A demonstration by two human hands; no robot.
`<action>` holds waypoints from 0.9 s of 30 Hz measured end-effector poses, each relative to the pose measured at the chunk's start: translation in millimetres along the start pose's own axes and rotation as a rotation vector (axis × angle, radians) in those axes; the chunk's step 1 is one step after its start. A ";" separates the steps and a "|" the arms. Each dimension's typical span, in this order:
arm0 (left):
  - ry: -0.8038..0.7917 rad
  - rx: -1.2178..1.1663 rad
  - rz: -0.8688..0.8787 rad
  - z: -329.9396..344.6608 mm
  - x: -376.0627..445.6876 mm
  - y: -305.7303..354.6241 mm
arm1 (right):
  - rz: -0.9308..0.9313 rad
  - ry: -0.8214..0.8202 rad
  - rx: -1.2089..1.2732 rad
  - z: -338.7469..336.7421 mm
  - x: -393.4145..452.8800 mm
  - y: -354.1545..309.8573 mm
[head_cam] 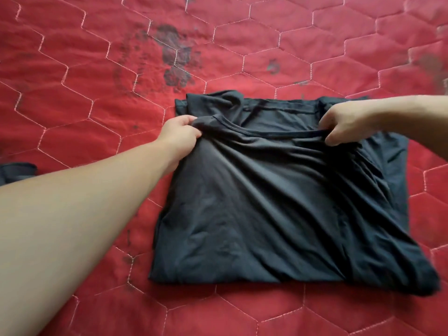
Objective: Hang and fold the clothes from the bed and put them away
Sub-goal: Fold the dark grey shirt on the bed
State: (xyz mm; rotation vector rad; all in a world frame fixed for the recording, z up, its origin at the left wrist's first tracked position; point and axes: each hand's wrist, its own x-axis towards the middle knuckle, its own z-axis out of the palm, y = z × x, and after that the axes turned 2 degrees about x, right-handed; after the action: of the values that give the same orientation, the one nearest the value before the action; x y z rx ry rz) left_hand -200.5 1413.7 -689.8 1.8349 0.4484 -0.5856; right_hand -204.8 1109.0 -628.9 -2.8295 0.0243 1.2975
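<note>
Left hand [180,132] at nine o'clock and right hand [344,124] at three pinch the dark shirt's [266,202] hem, likely to fold it.

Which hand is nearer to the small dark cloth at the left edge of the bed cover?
The left. The left hand grips the black shirt at its left side, on the same side as the dark cloth. The right hand pinches the shirt's hem far to the right.
</note>
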 end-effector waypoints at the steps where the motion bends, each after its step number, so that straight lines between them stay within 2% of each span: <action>1: -0.004 -0.006 0.006 3.7 -2.1 3.3 | 0.016 0.022 -0.023 3.4 -0.6 4.6; 2: -0.005 -0.011 0.016 7.2 -4.2 7.4 | 0.016 0.090 0.006 6.7 -1.6 9.2; 4: 0.044 0.019 0.063 13.3 -6.0 18.3 | 0.023 0.325 0.195 11.7 -7.1 15.5; 6: 0.167 0.064 0.120 17.8 -4.7 31.0 | 0.062 0.553 0.373 13.5 -10.1 21.2; 9: 0.318 0.103 0.169 22.6 5.7 49.4 | 0.137 0.721 0.455 12.4 -5.4 29.7; 13: 0.432 0.242 0.272 25.8 24.7 51.5 | 0.232 0.814 0.540 16.0 15.1 31.5; 15: 0.465 0.395 0.336 31.4 22.0 42.8 | 0.270 0.810 0.594 23.9 27.4 26.9; 18: 0.476 0.764 0.608 46.7 -2.9 13.3 | 0.340 0.779 0.534 41.4 38.2 19.4; 20: 0.394 0.878 0.776 58.7 -20.3 -10.5 | 0.334 0.874 0.503 50.3 32.2 10.4; 21: 0.339 0.933 0.805 65.0 -26.1 -21.3 | 0.268 0.956 0.467 57.1 25.1 3.4; 23: 0.206 1.097 0.744 76.3 -30.4 -36.2 | 0.016 1.056 0.332 79.5 12.6 -10.1; 25: 0.124 1.223 0.634 79.8 -29.1 -39.3 | -0.187 0.974 0.144 111.6 6.5 -12.3; 27: 0.108 1.279 0.601 75.5 -24.1 -41.6 | -0.181 0.814 0.037 135.7 3.0 1.6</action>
State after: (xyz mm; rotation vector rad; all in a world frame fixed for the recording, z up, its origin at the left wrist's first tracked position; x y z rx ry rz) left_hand -256.7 1355.2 -727.7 3.0261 -0.5826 -0.3378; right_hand -305.6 1111.8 -719.7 -3.0096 -0.1802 0.0613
